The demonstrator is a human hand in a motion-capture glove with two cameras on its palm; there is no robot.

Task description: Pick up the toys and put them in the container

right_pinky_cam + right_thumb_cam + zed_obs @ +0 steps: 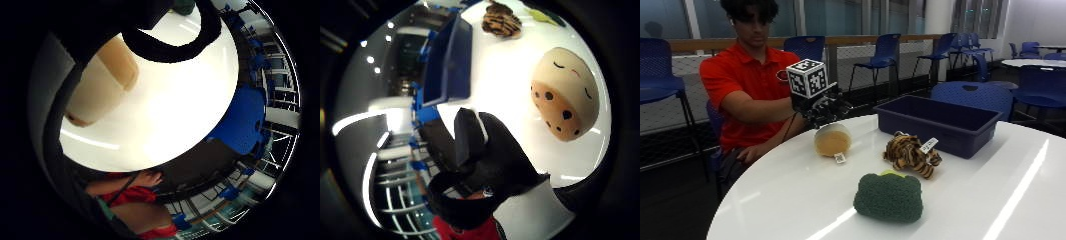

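hands [823, 111] hover, fingers loosely curled, over tan plush [832, 140].

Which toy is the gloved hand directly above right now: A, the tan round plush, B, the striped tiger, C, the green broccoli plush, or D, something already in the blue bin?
A: in the outside view the hand hovers right over the tan round plush, while the tiger and green plush lie farther along the table.

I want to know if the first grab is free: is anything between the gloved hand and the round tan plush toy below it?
Nothing visible: the black-gloved right hand hovers above the round tan plush toy on the white round table.
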